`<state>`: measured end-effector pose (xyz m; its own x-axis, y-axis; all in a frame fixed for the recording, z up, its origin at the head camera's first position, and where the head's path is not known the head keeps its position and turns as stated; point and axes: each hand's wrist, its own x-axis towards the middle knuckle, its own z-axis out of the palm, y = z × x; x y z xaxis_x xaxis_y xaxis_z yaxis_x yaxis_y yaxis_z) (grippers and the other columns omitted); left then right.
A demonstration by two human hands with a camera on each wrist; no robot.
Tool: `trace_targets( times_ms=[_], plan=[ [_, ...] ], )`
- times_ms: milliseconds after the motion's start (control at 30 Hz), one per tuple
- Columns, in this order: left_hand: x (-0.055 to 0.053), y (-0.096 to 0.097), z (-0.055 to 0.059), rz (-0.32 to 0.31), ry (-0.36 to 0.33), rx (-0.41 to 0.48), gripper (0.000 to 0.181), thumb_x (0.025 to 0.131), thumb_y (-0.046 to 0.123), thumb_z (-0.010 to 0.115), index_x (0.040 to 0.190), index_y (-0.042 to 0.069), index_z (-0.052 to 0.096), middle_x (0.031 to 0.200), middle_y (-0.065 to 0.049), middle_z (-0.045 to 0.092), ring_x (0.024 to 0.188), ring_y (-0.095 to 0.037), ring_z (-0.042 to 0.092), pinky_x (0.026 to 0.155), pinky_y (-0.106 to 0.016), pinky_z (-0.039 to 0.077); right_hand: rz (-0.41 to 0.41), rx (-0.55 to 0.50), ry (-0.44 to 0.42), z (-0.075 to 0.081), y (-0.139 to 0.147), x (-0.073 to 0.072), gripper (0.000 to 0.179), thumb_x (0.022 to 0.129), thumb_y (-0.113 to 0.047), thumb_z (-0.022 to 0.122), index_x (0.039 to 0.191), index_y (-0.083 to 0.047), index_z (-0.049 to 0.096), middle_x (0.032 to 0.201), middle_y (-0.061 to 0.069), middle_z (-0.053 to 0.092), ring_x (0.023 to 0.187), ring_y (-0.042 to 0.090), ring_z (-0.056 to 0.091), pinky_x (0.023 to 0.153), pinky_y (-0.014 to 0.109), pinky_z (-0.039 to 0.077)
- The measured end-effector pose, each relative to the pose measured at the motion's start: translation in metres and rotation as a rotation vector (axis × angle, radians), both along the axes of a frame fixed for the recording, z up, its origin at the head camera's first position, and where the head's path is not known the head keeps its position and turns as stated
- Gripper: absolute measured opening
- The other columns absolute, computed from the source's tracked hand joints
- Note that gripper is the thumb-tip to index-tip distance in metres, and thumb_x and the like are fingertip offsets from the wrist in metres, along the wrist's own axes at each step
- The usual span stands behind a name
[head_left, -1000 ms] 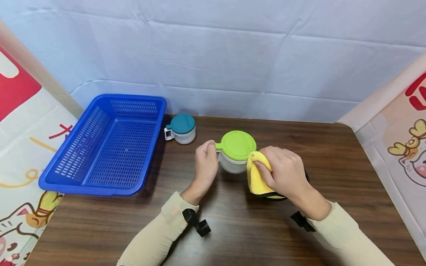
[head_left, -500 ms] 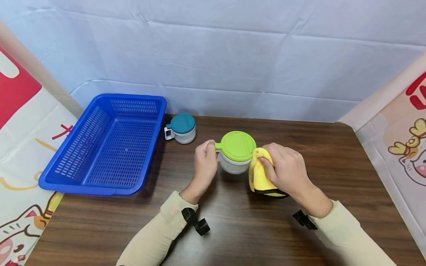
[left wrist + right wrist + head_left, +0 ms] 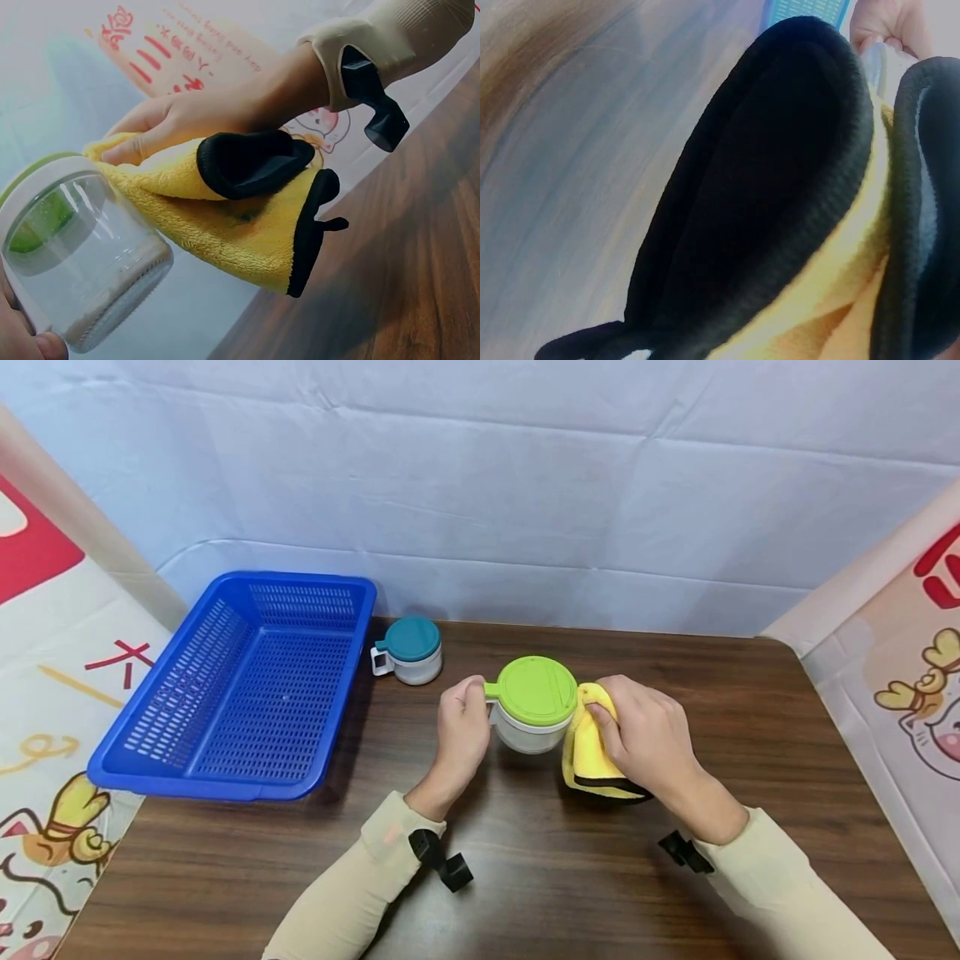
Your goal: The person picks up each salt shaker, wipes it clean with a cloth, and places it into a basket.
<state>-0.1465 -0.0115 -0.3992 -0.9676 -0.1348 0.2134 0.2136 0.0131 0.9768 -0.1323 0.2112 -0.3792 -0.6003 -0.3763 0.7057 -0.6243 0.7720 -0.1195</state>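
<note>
My left hand [image 3: 463, 722] grips the handle of a clear glass seasoning jar [image 3: 528, 737] with a light green lid [image 3: 537, 691]. In the left wrist view, the jar [image 3: 94, 262] is tilted, with ribbing round its base. My right hand [image 3: 647, 727] pinches a folded yellow cloth [image 3: 592, 752] with black edging, thumb on the near side. The cloth [image 3: 217, 225] lies against the jar's right side, by the lid rim. In the right wrist view the black-edged cloth [image 3: 765, 180] fills the middle and hides most of the jar.
A blue plastic basket [image 3: 225, 792] stands on the left of the brown wooden table [image 3: 555, 877]. Between basket and hands, near the back edge, stands a second jar [image 3: 417, 672] with a teal lid and white handle. A pale cloth backdrop [image 3: 495, 485] rises behind.
My right hand and the yellow cloth have shifted slightly right and up, from the jar's front right round to its right side. The left hand and jar have barely moved.
</note>
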Motion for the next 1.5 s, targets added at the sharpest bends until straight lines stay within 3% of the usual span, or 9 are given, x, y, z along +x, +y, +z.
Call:
trace_targets(
  times_ms=[667, 900, 1000, 1500],
  plan=[
    [0.0001, 0.0000, -0.0040, -0.013, 0.008, -0.018, 0.036, 0.095, 0.003, 0.035, 0.059, 0.011, 0.037, 0.055, 0.001, 0.032, 0.050, -0.013, 0.030, 0.050, -0.023, 0.023, -0.043, 0.048, -0.015, -0.0006, 0.0024, -0.0075, 0.047, 0.109, -0.041, 0.037, 0.100, -0.002, 0.061, 0.079, 0.010, 0.058, 0.056, 0.024, 0.050, 0.046, 0.039, 0.042],
    [0.0013, 0.0024, -0.0047, -0.023, 0.009, 0.031, 0.035, 0.095, 0.004, 0.035, 0.060, 0.011, 0.037, 0.055, 0.002, 0.032, 0.050, -0.012, 0.030, 0.049, -0.022, 0.024, -0.122, 0.049, -0.060, -0.0014, 0.0019, -0.0090, 0.020, 0.100, -0.023, 0.059, 0.100, -0.003, 0.059, 0.079, 0.011, 0.058, 0.056, 0.025, 0.049, 0.046, 0.039, 0.042],
    [0.0019, 0.0038, -0.0056, -0.030, 0.005, 0.068, 0.035, 0.094, 0.004, 0.035, 0.061, 0.011, 0.038, 0.055, 0.002, 0.032, 0.048, -0.011, 0.031, 0.047, -0.022, 0.024, -0.180, 0.031, -0.081, -0.0019, 0.0008, -0.0098, 0.018, 0.096, -0.019, 0.066, 0.099, -0.004, 0.058, 0.078, 0.011, 0.057, 0.053, 0.026, 0.047, 0.045, 0.040, 0.041],
    [-0.0007, 0.0033, -0.0072, -0.018, -0.007, 0.101, 0.035, 0.095, 0.003, 0.035, 0.061, 0.011, 0.039, 0.054, 0.003, 0.033, 0.046, -0.010, 0.031, 0.045, -0.021, 0.025, -0.216, 0.015, -0.089, -0.0023, 0.0050, -0.0093, 0.017, 0.096, -0.019, 0.066, 0.097, -0.005, 0.057, 0.078, 0.011, 0.057, 0.052, 0.026, 0.046, 0.045, 0.041, 0.041]
  ],
)
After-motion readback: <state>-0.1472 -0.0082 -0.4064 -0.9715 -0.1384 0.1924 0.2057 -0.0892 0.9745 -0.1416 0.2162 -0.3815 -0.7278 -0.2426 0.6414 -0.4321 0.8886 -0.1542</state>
